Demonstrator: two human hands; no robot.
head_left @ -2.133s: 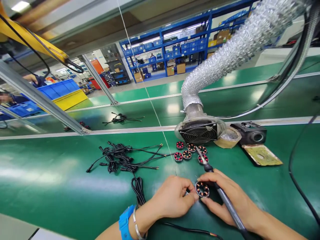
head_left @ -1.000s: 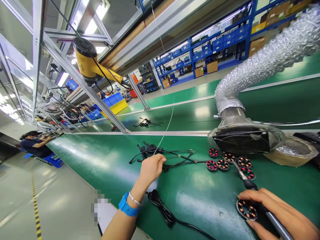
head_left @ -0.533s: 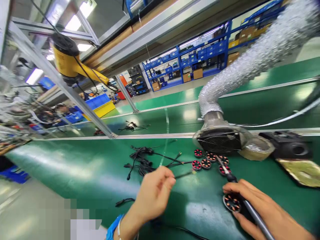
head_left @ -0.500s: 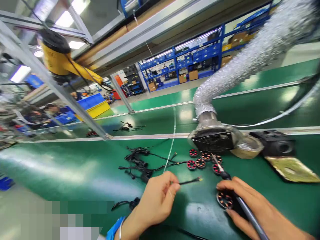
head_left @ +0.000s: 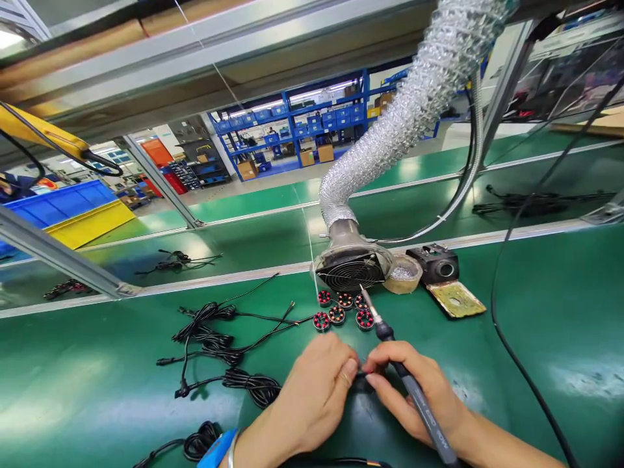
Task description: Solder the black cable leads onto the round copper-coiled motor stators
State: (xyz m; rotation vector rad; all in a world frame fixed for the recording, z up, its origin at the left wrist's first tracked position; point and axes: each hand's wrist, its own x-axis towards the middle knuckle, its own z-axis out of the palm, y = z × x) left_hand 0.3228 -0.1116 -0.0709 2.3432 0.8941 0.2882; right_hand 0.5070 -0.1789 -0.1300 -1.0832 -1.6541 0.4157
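Both hands met low at centre frame over the green surface [head_left: 97, 390]. The left hand [head_left: 316, 390] had its fingers [head_left: 348, 374] pinched closed on a small dark part [head_left: 363, 379], mostly hidden between the two hands; whether this was a cable end or a wound ring could not be told. The right hand [head_left: 414, 390] touched the same part with thumb and forefinger tips while the soldering iron [head_left: 404, 377] lay gripped along the hand, its tip [head_left: 363, 292] pointing toward 11 o'clock and ending over the group of small red-and-copper coil rings [head_left: 341, 311]. Those rings lay at 12 o'clock from the hands, just in front of the fume extractor fan [head_left: 348, 273], which hung from a crinkled foil duct [head_left: 404, 110]. A tape roll [head_left: 402, 274], a black iron stand [head_left: 433, 263] and a yellowed sponge pad [head_left: 455, 299] sat at 1 to 2 o'clock. Tangled black cables [head_left: 214, 338] lay at 9 to 10 o'clock of the hands. A blue wristband [head_left: 214, 448] showed on the left wrist.
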